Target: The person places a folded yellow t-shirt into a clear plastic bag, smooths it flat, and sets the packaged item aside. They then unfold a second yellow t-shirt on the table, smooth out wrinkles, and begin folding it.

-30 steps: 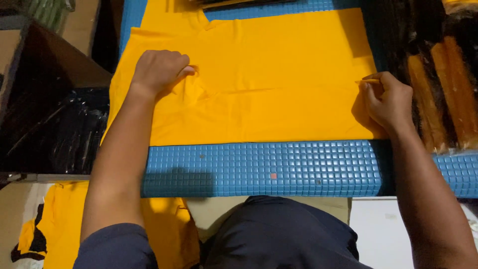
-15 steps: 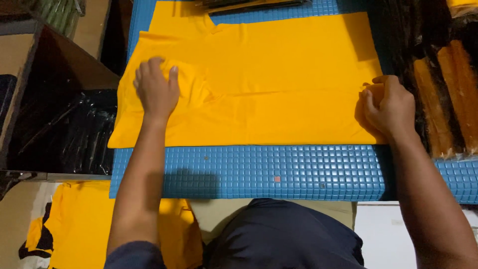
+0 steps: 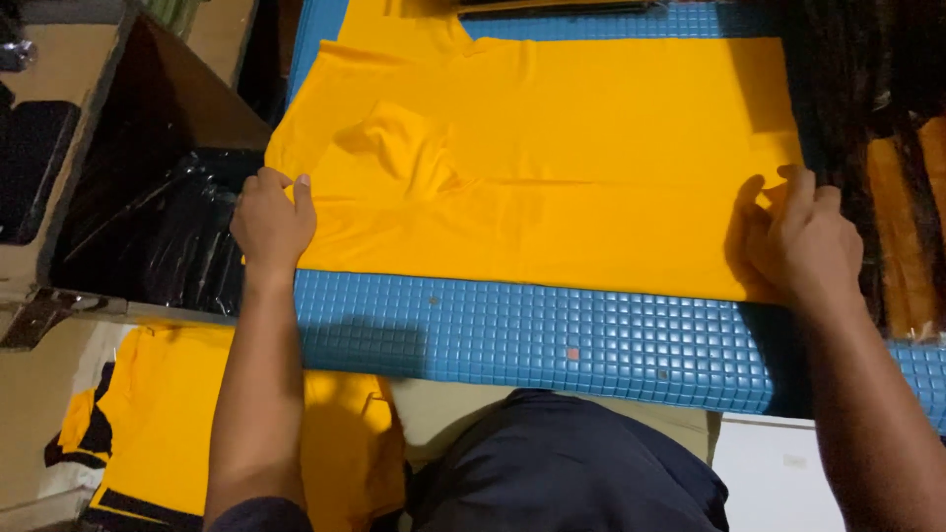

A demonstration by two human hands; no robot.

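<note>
Head view showed your left hand (image 3: 273, 222) pinching the yellow shirt's (image 3: 552, 167) left edge and your right hand (image 3: 803, 241) gripping its right edge; it lay spread on the blue mat (image 3: 532, 335), one sleeve folded in, folding apparently barely begun.

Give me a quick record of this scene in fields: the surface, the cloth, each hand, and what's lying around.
surface: blue gridded mat
cloth: yellow garment spread flat on the mat, with a bunched fold near its left part
left hand: left hand grips the garment's left edge
right hand: right hand pinches the garment's right edge
left of mat: black plastic bags in a box
lower left: more yellow cloth below the mat
right side: wrapped orange items, dimly lit
</note>
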